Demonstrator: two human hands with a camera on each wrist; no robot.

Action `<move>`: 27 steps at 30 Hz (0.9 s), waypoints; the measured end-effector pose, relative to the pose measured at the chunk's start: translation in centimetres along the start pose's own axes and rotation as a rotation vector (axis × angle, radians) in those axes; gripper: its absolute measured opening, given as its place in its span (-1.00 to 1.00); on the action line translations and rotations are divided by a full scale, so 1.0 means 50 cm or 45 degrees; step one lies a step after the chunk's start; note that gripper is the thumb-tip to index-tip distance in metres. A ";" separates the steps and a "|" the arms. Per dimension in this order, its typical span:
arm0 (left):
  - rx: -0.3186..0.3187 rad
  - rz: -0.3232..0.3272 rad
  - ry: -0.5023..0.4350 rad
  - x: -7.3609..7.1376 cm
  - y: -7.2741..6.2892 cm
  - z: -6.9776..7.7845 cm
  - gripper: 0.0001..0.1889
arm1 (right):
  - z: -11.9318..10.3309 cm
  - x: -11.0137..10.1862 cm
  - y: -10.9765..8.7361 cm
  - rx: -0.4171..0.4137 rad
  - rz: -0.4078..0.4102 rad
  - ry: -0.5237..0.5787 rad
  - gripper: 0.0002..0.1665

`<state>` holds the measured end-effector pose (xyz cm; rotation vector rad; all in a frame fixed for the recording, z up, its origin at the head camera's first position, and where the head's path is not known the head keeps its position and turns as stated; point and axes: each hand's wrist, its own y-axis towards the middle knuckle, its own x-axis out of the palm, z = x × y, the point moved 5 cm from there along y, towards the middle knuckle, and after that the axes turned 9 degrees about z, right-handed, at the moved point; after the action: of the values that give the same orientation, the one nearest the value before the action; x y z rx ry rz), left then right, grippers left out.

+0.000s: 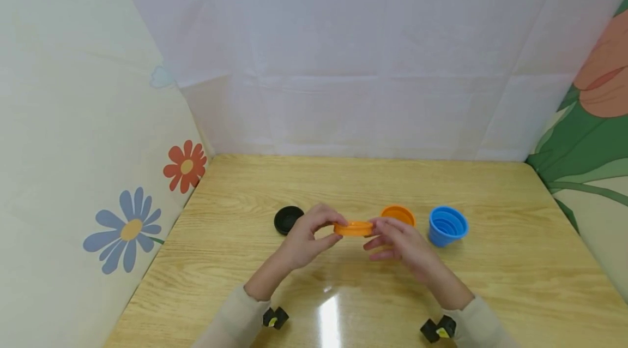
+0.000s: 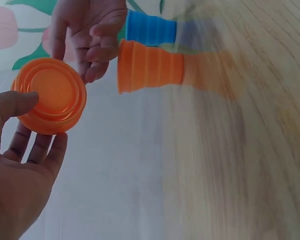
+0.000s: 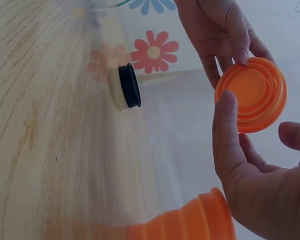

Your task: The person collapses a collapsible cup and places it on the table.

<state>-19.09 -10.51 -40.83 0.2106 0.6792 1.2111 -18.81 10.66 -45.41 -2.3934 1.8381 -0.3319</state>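
An orange collapsible cup (image 1: 354, 229), folded flat into a ringed disc, is held up above the table. My left hand (image 1: 310, 234) pinches its left edge, thumb on one face and fingers behind, as the left wrist view shows. My right hand (image 1: 404, 244) is at the opposite edge with its fingers loosely spread. One fingertip (image 3: 227, 102) overlaps the disc's rim in the right wrist view, while the thumb stands apart from it. Just behind the right hand, a second orange cup (image 2: 150, 67) stands unfolded, partly hidden in the head view.
A blue unfolded cup (image 1: 447, 226) stands to the right of the orange one. On the left, behind my left hand, lies a black flattened cup (image 1: 287, 220). The wood-grain table (image 1: 235, 190) meets a white cloth (image 1: 314, 108) at the back and flowered cloths at both sides.
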 end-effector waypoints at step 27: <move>0.690 -0.049 0.521 0.032 -0.031 0.020 -0.64 | -0.004 0.018 0.004 -0.056 -0.042 0.177 -0.53</move>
<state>-16.97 -9.41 -41.43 0.4020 1.3618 1.0192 -18.84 9.76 -45.18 -2.4909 1.8822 -0.4769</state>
